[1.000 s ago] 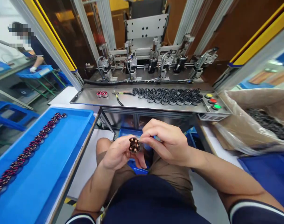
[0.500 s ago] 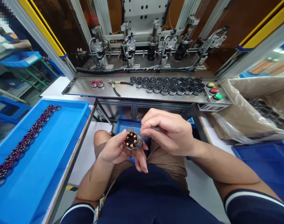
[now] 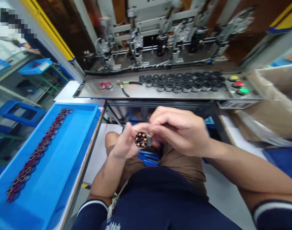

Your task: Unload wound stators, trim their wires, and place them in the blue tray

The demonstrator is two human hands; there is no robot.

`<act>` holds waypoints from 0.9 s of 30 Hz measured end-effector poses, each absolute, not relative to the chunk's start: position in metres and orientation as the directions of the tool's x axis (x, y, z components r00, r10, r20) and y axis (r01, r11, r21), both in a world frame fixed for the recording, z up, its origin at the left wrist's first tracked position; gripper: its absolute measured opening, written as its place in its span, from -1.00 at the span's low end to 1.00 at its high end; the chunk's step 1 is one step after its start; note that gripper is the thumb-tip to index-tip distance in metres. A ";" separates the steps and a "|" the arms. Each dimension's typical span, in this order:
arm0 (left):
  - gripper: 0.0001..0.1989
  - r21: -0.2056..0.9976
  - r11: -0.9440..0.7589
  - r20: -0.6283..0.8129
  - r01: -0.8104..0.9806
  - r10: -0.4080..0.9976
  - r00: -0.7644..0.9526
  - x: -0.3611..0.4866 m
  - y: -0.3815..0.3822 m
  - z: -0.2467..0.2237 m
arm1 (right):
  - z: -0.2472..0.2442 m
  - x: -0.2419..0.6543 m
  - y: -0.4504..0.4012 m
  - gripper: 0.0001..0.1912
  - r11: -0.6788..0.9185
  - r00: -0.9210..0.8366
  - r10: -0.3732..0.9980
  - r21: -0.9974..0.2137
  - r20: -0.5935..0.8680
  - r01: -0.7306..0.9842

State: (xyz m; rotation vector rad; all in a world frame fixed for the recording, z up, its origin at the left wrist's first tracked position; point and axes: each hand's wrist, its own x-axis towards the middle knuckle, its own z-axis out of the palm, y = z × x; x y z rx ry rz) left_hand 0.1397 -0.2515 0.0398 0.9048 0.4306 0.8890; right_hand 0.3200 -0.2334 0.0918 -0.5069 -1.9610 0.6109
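Observation:
In my left hand point(image 3: 124, 143) I hold a motor stator point(image 3: 141, 140), a short ring wound with copper coils. Its open face is turned up towards me, between thumb and fingers, above my lap. My right hand point(image 3: 181, 131) is pinched closed at the stator's right side, thumb against the forefinger. What the pinch holds, if anything, is hidden, and blur smears the fingertips. Beyond my hands, a steel ledge point(image 3: 93, 92) carries a pair of cutting pliers point(image 3: 125, 88) with black and yellow handles, two red-wound stators point(image 3: 105, 85) and several rows of black stators point(image 3: 181, 82).
On the left stands a blue tray point(image 3: 66, 153) with a long row of wound stators point(image 3: 40, 151). A machine with clamps point(image 3: 137, 44) rises behind the ledge. Yellow, red and green buttons point(image 3: 238, 84) sit at the ledge's right end, beside a plastic-lined carton point(image 3: 268, 111).
The view has shifted, so the scene sits differently in the picture. My left fingers have come up around the stator, and my right hand is closer to it. A small greenish bit in my right pinch no longer shows.

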 end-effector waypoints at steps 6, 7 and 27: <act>-0.41 0.824 0.390 -0.016 -0.412 0.742 0.670 0.132 -0.253 0.039 | 0.091 0.322 -0.232 -0.85 0.806 -0.407 0.584 -0.561 0.703 0.188; -0.50 0.840 0.293 0.016 -0.456 0.828 0.561 0.132 -0.256 0.039 | 0.090 0.321 -0.233 -0.85 0.802 -0.392 0.594 -0.556 0.702 0.219; -0.73 0.791 -0.314 0.421 -0.526 0.902 0.094 0.138 -0.243 0.023 | 0.057 0.289 -0.269 -0.64 -0.252 -0.406 0.911 -0.872 -0.068 -0.419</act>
